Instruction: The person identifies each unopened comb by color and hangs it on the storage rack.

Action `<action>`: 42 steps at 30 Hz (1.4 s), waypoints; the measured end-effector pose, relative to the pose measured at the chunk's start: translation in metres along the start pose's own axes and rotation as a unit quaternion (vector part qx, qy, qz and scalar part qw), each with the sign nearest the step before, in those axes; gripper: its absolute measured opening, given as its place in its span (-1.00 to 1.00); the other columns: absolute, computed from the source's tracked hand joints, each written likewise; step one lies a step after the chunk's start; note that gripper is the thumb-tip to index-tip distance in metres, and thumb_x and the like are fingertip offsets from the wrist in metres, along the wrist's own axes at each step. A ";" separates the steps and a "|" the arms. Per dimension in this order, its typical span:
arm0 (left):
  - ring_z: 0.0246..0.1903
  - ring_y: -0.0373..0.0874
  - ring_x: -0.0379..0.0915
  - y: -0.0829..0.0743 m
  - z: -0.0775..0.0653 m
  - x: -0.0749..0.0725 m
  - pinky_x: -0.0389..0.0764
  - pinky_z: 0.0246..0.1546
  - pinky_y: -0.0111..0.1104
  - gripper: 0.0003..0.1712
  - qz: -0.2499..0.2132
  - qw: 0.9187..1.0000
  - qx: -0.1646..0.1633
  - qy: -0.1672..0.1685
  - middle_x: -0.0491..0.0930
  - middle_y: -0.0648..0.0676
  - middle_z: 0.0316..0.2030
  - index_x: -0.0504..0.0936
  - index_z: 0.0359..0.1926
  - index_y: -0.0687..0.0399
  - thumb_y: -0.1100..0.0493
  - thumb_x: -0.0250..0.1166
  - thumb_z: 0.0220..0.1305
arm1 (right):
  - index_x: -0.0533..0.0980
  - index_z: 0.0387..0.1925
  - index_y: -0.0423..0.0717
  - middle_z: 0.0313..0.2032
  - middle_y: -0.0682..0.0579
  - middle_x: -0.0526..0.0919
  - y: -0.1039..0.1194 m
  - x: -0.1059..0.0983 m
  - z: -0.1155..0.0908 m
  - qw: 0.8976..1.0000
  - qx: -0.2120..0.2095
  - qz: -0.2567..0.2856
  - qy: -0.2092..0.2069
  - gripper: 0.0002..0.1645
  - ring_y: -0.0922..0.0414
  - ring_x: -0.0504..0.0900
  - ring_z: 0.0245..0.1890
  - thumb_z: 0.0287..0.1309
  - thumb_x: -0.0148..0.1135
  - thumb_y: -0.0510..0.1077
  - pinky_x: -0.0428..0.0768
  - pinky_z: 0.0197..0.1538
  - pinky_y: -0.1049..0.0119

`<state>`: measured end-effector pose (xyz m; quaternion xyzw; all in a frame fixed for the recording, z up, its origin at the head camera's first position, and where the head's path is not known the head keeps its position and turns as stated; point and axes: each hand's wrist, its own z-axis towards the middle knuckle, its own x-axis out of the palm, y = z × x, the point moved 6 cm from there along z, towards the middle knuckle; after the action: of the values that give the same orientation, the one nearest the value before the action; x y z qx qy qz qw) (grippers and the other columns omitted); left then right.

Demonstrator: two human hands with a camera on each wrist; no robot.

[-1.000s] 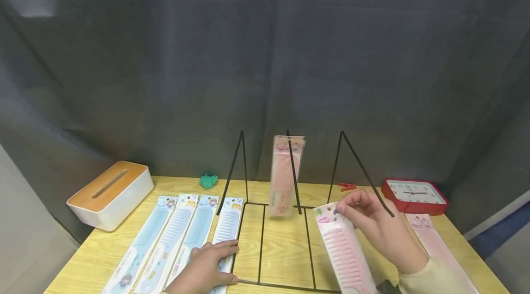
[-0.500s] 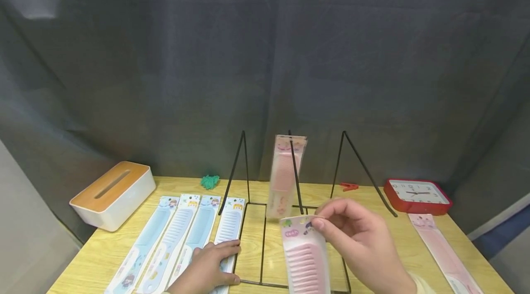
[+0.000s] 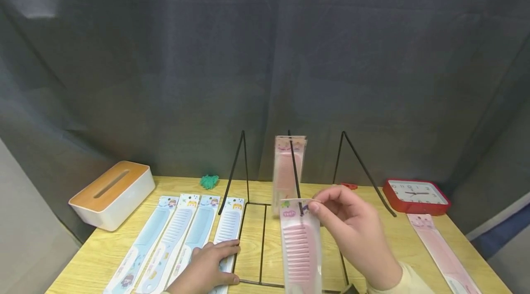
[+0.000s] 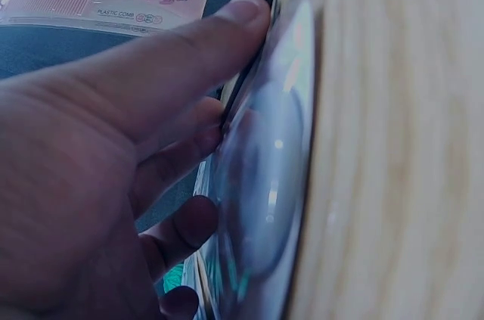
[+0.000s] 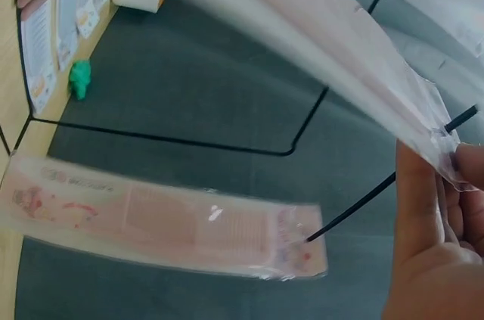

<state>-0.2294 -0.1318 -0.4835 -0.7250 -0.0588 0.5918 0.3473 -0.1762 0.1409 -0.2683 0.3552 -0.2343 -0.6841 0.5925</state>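
Observation:
My right hand (image 3: 358, 234) pinches the top corner of a packaged pink comb (image 3: 301, 252), which hangs upright. In the right wrist view the tip of the middle hook (image 5: 461, 119) pokes through the top of this package. Farther back on the same hook hang pink comb packages (image 3: 285, 170), overlapping so their number is unclear. My left hand (image 3: 207, 266) rests with relaxed fingers by the black wire rack (image 3: 262, 248), on the rightmost packaged blue comb (image 3: 230, 225). In the left wrist view its fingers touch the clear package (image 4: 265, 176).
More packaged blue combs (image 3: 174, 234) lie side by side at left. Behind them stand a tissue box (image 3: 124, 202) and a green bundle (image 3: 209, 181). A red clock (image 3: 416, 196), a red clip (image 3: 349, 186) and another pink comb package (image 3: 443, 252) are at right.
My right hand has carried the pink comb leftward from the rack's right side to the middle hook, then raised it slightly so the hook tip passes through its top. My left hand stays put.

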 end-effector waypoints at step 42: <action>0.12 0.12 0.42 0.002 -0.001 -0.004 0.21 -0.19 -0.12 -0.13 0.012 1.000 -0.009 -0.004 0.42 -0.07 0.38 0.58 0.28 0.00 -0.25 0.53 -0.05 | 0.64 -0.09 0.02 -0.24 -0.01 0.69 -0.127 -0.052 0.067 0.969 0.173 -0.168 -0.050 -0.51 0.15 0.58 -0.26 0.27 0.27 0.30 0.50 -0.28 0.34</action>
<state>-0.2304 -0.1355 -0.4807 -0.7264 -0.0568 0.5984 0.3332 -0.3066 0.2085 -0.3092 0.4519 -0.3154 -0.7399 0.3859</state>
